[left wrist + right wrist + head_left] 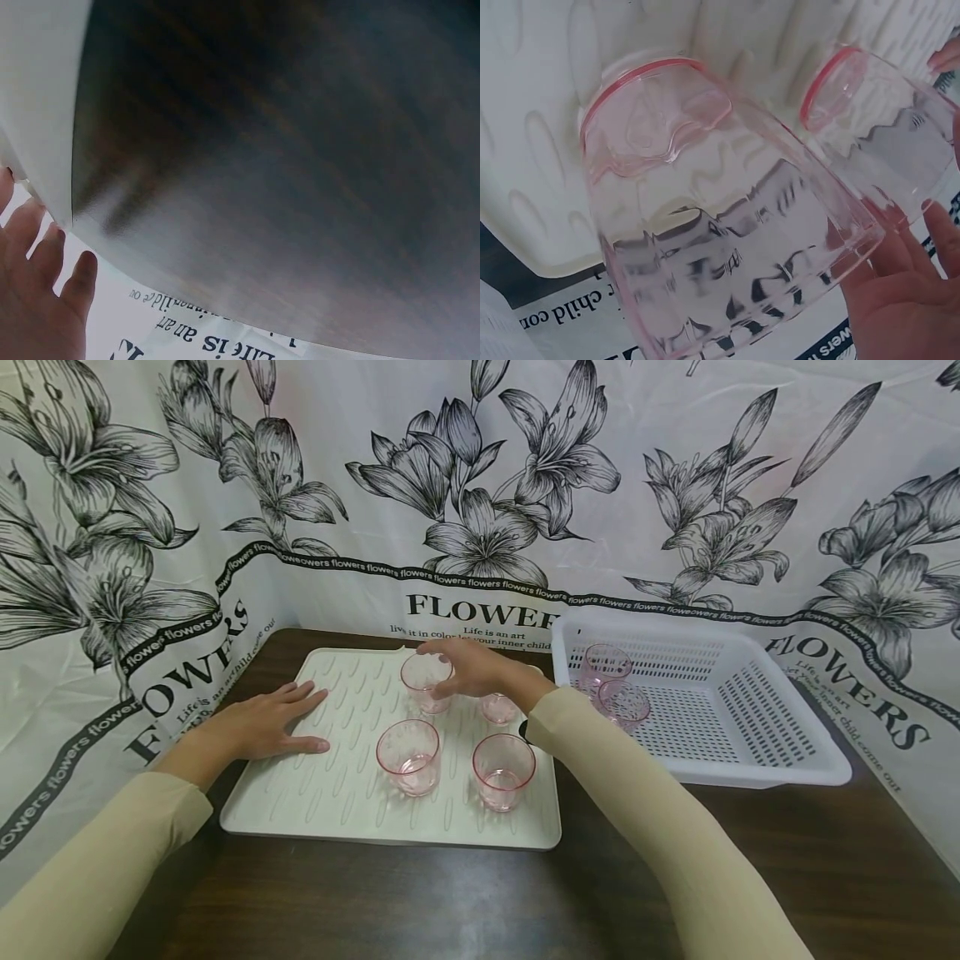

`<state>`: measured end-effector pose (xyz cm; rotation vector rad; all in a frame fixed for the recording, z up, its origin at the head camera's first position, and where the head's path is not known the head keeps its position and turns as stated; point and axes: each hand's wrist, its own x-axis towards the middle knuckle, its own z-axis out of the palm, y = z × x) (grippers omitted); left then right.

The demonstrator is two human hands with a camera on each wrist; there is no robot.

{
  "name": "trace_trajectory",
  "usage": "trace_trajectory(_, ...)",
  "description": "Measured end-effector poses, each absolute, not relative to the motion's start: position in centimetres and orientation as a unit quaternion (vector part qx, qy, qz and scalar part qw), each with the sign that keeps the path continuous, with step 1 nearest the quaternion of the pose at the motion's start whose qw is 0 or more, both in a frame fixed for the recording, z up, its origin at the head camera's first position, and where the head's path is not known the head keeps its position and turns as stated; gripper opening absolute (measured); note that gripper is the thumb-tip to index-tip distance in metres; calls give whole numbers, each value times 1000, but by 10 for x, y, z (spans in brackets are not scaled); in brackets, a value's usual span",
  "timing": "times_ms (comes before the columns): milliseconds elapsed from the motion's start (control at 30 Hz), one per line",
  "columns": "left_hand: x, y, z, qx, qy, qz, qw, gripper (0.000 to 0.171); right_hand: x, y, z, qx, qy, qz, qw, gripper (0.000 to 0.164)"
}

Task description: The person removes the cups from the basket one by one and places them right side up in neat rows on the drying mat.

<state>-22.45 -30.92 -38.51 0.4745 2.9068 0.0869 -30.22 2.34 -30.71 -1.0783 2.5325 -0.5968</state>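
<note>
On the cream ridged drying mat [330, 810] stand several clear, pink-tinted glasses. My right hand [480, 672] grips one of these, the back glass [420, 697], between thumb and fingers near its rim. That held glass [896, 135] also shows in the right wrist view, behind a larger-looking nearer glass [705, 217]. At the front of the mat are a left glass [408, 764] and a right glass [503, 777]. Partly under my right wrist is another glass [498, 710]. My left hand [270, 724] rests with spread fingers on the mat's left edge.
A white slotted plastic basket [787, 768] stands right of the mat, with two pink patterned glasses [624, 703] at its left end. Behind everything hangs a white flower-printed curtain [487, 485]. The dark wooden table [465, 902] extends in front of the mat.
</note>
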Motion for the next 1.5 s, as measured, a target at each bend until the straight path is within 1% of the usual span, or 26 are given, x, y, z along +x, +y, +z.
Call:
trace_trajectory(100,-224,-309,-385,161,982,30,97,101,-303,25,-306,-384,884,-207,168,72)
trace_trajectory(300,-224,-308,-384,161,982,29,94,101,-305,29,-303,-382,889,-184,175,79)
trace_trajectory(433,-224,-307,-384,161,982,32,97,101,-305,36,-295,-378,886,-199,183,81)
trace_trajectory(600,-224,-306,-384,162,982,31,96,102,-306,53,-273,-370,881,-244,164,85)
trace_trajectory(833,-224,-305,-383,161,982,29,96,102,-301,100,-243,-378,874,-280,125,89)
trace_trajectory(1000,-224,-304,-382,159,982,29,97,103,-294,142,-234,-363,872,-307,119,90)
trace_trajectory(1267,-223,-309,-384,164,981,45,95,102,-286,202,-242,-327,885,-315,102,87)
trace_trajectory(1500,-221,-309,-383,165,980,44,98,101,-277,237,-257,-304,898,-301,100,86)
